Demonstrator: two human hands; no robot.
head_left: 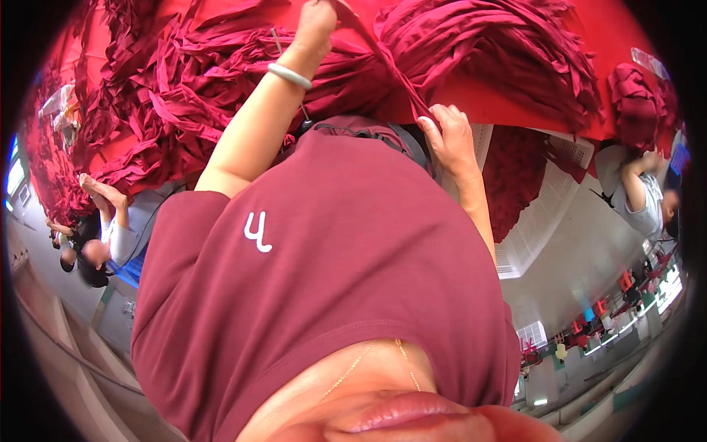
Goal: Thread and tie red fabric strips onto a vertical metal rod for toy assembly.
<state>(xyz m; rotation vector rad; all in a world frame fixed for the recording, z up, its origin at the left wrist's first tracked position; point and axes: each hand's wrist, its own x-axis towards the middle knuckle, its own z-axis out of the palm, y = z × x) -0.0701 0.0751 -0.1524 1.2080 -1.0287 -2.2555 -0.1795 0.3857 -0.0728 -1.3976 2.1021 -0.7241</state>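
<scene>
My left hand (317, 22) is at the top edge, a pale bangle (289, 76) on its wrist. It appears closed around one end of a twisted dark red fabric strip (388, 62), though its fingertips are partly cut off by the frame. The strip slants down to my right hand (451, 136), which pinches its other part between thumb and fingers. Behind the strip lies a large folded bundle of the same dark red fabric (486, 44). More loose fabric strips (191, 88) lie tangled to the left of my forearm.
A red cover (471, 99) lies under the fabric. Beside my right forearm stands a white perforated basket (541, 225) with dark red cloth pieces (512, 173). A thin metal rod (276, 40) rises near my left forearm. Other people work at left (121, 228) and right (644, 195).
</scene>
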